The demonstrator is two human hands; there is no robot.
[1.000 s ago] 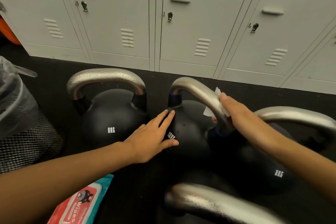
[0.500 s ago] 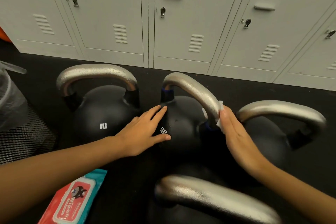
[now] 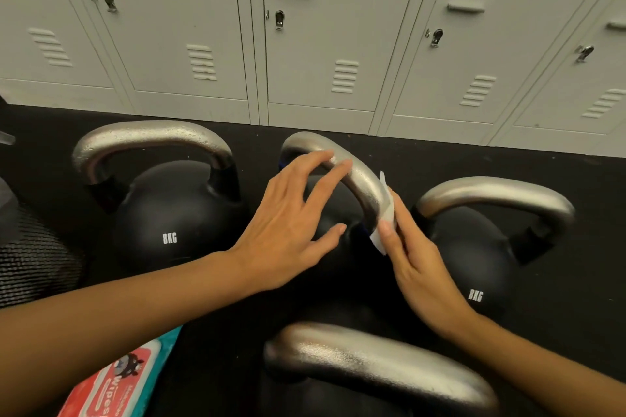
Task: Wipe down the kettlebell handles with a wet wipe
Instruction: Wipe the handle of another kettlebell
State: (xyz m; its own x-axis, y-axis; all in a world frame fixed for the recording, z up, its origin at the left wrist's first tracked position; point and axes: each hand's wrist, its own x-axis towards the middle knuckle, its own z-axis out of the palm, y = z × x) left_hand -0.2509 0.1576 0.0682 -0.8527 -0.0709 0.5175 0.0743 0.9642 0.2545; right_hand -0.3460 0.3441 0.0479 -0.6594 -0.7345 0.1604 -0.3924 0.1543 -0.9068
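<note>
Here the right hand, at centre right of the frame, presses a white wet wipe flat against the right side of the middle kettlebell's silver handle, fingers straight, thumb on the wipe. The left hand, at centre, is spread and relaxed, its fingertips touching the top of that same handle. Left of it stands a black kettlebell marked 8KG; another 8KG kettlebell sits at right. A fourth kettlebell handle fills the bottom centre. A red and teal wipes pack lies at lower left. Grey lockers span the top.
</note>
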